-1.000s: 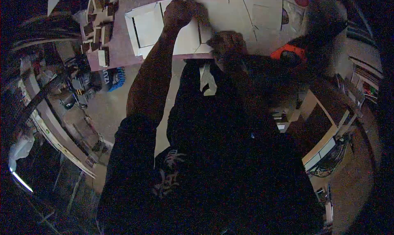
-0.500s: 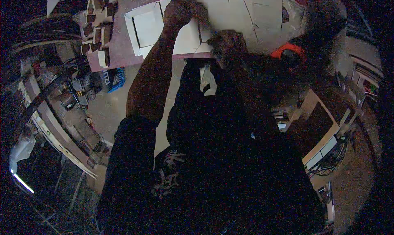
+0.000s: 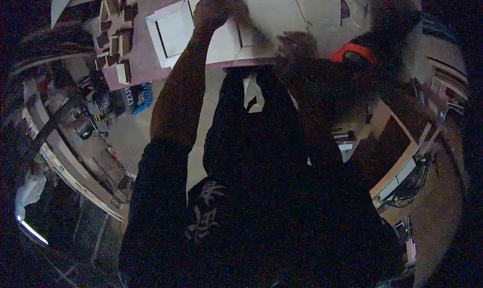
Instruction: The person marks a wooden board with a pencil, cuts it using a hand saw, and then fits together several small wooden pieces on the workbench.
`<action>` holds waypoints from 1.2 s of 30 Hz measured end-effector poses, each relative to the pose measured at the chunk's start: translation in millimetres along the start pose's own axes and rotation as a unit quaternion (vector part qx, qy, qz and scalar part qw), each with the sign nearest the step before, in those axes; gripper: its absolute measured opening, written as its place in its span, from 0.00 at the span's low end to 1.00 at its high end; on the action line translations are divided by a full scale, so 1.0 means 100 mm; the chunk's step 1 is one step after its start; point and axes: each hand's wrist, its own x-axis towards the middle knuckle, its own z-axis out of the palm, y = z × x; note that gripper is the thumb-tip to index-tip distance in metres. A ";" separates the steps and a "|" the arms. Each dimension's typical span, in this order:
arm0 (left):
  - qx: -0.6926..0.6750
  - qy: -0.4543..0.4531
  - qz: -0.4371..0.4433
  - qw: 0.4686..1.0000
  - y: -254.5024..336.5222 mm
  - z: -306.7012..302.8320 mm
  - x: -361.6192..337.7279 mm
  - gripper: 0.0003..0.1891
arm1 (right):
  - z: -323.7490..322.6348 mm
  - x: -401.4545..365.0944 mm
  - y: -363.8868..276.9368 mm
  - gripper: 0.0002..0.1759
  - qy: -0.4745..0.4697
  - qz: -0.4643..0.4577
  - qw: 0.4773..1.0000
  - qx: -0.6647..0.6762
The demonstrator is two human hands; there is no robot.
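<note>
A white flat sheet or panel with dark straight lines lies on the table under my hands. My left hand is over its upper middle, fingers closed together at the tips; what they pinch, if anything, is too dark to make out. A paler rectangular section of the panel shows left of that hand. Near the panel's front edge, to the right, is my right hand; its fingers are dark and smeared, and anything in them is hidden.
Several small wooden pieces stand at the table's left end. An orange-red ring-shaped thing is at the right, beside a dark blurred shape. Below the table edge hangs a blue-edged item. A wooden cabinet stands lower right.
My right hand has moved right and slightly up, away from the panel's front middle. My left hand stays at nearly the same spot on the panel. The whole view has shifted slightly.
</note>
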 end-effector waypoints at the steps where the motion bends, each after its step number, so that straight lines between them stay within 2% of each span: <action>1: -0.021 -0.006 -0.009 1.000 0.03 -0.02 -0.01 0.26 | -0.04 -0.06 0.02 0.20 -0.005 0.022 1.000 -0.011; 4: -0.094 0.007 -0.032 0.995 0.14 -0.07 -0.06 0.26 | -0.10 -0.21 0.01 0.20 -0.018 0.073 0.997 -0.028; 7: -0.045 0.036 -0.005 0.998 0.05 0.01 -0.01 0.24 | -0.08 -0.24 -0.03 0.20 -0.020 0.088 0.996 -0.025; 10: -0.092 0.001 -0.057 0.994 0.09 -0.03 -0.02 0.25 | -0.07 -0.25 -0.08 0.20 -0.020 0.091 0.995 -0.020; 13: -0.046 -0.026 -0.089 0.995 0.20 -0.15 -0.03 0.25 | 0.00 -0.21 -0.03 0.20 -0.027 0.086 0.996 -0.017; 19: -0.043 -0.006 -0.075 0.996 0.19 -0.10 0.00 0.21 | 0.07 -0.17 -0.01 0.20 -0.023 0.079 0.997 -0.004; 21: -0.072 -0.004 -0.023 0.997 0.14 -0.11 -0.02 0.21 | 0.13 -0.19 0.05 0.20 -0.009 0.055 0.998 0.005; 23: -0.081 -0.008 -0.010 0.997 0.16 -0.16 -0.04 0.22 | 0.16 -0.21 0.12 0.20 -0.010 0.047 0.999 0.006; 27: -0.038 -0.027 -0.070 0.996 0.28 -0.21 -0.03 0.26 | 0.10 -0.11 0.11 0.18 0.028 -0.006 0.999 0.017; 29: -0.036 -0.038 -0.100 0.994 0.29 -0.22 -0.02 0.27 | 0.01 0.04 0.09 0.15 -0.037 0.036 0.998 -0.044; 31: -0.067 -0.055 -0.124 0.988 0.33 -0.27 -0.01 0.25 | 0.02 0.14 0.12 0.13 0.003 0.026 0.997 -0.077; 33: -0.075 -0.027 -0.098 0.992 0.27 -0.21 -0.05 0.23 | 0.19 0.32 0.30 0.10 0.148 -0.037 0.985 -0.079; 34: -0.077 -0.013 -0.084 0.993 0.26 -0.22 -0.05 0.23 | 0.30 0.41 0.38 0.10 0.142 0.005 0.988 -0.065; 36: -0.105 -0.044 -0.128 0.985 0.27 -0.23 -0.02 0.22 | 0.49 0.61 0.43 0.09 0.126 0.091 0.987 -0.035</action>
